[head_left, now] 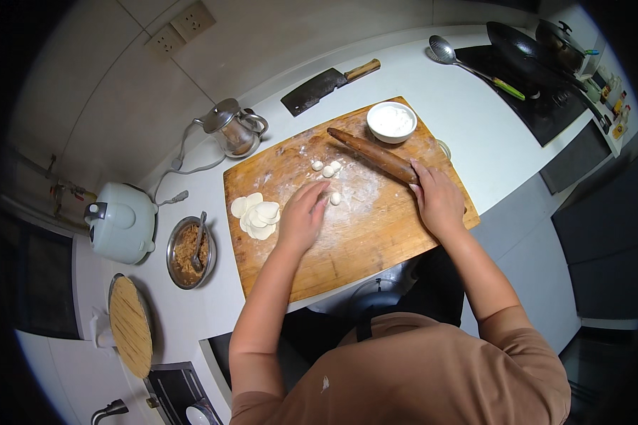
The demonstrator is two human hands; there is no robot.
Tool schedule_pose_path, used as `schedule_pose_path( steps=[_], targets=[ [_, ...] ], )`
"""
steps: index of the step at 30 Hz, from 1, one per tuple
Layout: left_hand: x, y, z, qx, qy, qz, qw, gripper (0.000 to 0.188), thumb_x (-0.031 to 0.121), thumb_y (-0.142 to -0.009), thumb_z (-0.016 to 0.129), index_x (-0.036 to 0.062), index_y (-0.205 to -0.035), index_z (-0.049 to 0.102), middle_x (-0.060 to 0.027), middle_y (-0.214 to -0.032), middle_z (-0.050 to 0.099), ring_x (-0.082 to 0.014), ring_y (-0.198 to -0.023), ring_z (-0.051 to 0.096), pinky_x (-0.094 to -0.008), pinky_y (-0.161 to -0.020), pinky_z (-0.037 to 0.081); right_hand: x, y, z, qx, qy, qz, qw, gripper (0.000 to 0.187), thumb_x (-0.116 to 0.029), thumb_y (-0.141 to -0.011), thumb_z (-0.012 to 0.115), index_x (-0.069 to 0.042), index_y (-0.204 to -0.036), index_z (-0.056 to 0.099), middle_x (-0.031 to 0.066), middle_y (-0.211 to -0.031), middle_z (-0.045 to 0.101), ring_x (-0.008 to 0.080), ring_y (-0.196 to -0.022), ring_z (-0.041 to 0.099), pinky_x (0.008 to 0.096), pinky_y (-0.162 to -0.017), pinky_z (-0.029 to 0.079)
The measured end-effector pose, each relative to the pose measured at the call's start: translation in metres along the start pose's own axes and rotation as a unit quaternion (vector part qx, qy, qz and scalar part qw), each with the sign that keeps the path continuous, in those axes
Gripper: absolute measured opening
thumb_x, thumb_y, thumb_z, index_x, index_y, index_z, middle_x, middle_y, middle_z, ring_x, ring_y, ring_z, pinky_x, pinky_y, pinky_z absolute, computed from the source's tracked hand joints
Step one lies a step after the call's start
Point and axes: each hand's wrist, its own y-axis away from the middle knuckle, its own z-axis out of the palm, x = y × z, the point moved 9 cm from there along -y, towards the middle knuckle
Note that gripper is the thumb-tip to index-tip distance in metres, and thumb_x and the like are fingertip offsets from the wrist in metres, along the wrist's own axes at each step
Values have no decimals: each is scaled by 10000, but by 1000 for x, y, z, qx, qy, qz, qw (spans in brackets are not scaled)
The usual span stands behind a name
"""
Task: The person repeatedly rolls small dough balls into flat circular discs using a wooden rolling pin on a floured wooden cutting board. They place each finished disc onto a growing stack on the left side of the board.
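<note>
My left hand (303,216) lies palm down on the floured wooden cutting board (347,241), fingers pressing next to a small dough ball (335,199). Two or three more dough balls (326,168) sit just beyond it. A pile of flat round dough wrappers (256,215) lies left of that hand. My right hand (438,200) rests on the near end of a wooden rolling pin (372,154) that lies slanted across the board. A white bowl of flour (392,121) stands at the board's far corner.
A cleaver (326,86) lies behind the board. Left of it are a kettle (232,129), a white rice cooker (120,221), a metal bowl of filling (190,253) with a spoon, and a round bamboo tray (130,326). A ladle (468,65) and wok (524,49) are at the stove.
</note>
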Motion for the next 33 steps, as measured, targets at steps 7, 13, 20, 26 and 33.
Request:
schedule_pose_path(
  steps=[7, 13, 20, 26, 33],
  targets=[
    [24, -46, 70, -144, -230, 109, 956, 542, 275, -993, 532, 61, -1480, 424, -153, -1571, 367, -306, -1479, 304, -452, -1228, 209, -2, -1, -8, 38, -11, -5, 999, 460, -156, -895, 671, -98, -1337, 563, 122, -995, 634, 309, -936, 615, 413, -784, 508],
    [30, -34, 91, -223, -182, 158, 944, 578, 300, -980, 548, 86, -1498, 408, -157, -1593, 328, -312, -1485, 291, -462, -1233, 204, 1, -1, -7, 37, -10, 0, 999, 470, -152, -889, 675, -109, -1343, 563, 107, -983, 633, 305, -912, 616, 412, -770, 507],
    [55, 12, 77, -271, -169, 183, 930, 670, 333, -948, 586, 163, -1549, 345, -148, -1632, 248, -321, -1502, 255, -480, -1235, 187, 2, -1, -5, 26, -9, 5, 1000, 478, -153, -884, 677, -115, -1345, 559, 104, -984, 621, 301, -905, 607, 416, -759, 502],
    [45, 11, 90, -266, -227, 159, 923, 710, 421, -945, 580, 183, -1562, 322, -167, -1653, 170, -349, -1523, 173, -508, -1232, 157, 0, -1, -6, 26, -16, -5, 1000, 476, -152, -885, 675, -115, -1345, 556, 109, -998, 616, 302, -923, 606, 413, -772, 499],
    [44, 5, 86, -233, -243, 151, 929, 679, 460, -998, 493, 172, -1576, 284, -160, -1657, 161, -347, -1525, 170, -500, -1235, 157, -1, -1, -10, 16, -38, -14, 999, 481, -152, -887, 673, -114, -1351, 554, 112, -1025, 627, 312, -952, 608, 417, -787, 498]
  ],
)
